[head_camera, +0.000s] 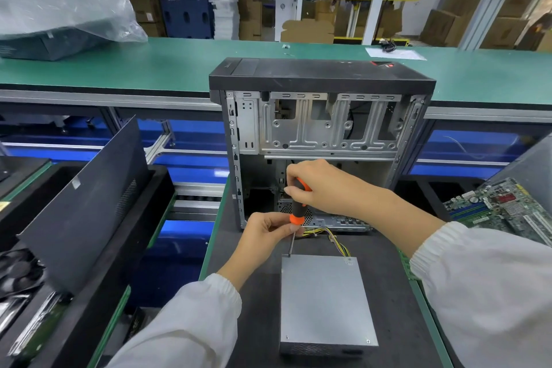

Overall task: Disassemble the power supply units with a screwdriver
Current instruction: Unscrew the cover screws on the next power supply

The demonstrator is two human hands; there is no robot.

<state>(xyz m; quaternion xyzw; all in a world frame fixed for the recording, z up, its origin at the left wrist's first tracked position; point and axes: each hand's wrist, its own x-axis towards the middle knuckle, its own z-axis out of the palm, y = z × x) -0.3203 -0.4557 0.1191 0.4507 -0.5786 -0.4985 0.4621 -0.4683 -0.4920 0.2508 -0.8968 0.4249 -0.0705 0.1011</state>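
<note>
Both hands are clamped on the screwdriver (pixel 297 203): its handle is gripped by the right hand (pixel 310 185), its shaft pinched by the left hand (pixel 268 233). Its tip is set on the far-left corner of the power supply unit (pixel 325 302), laid flat before the open computer case (pixel 321 134).

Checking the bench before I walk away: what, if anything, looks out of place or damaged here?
Nothing looks damaged. The grey metal power supply box lies flat, its yellow wires trailing toward the open computer case. The orange-and-black screwdriver sits upright at its far left corner.

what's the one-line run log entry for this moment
right hand grips screwdriver | left hand steadies shaft | tip at far-left corner screw of power supply unit | cover on
</note>
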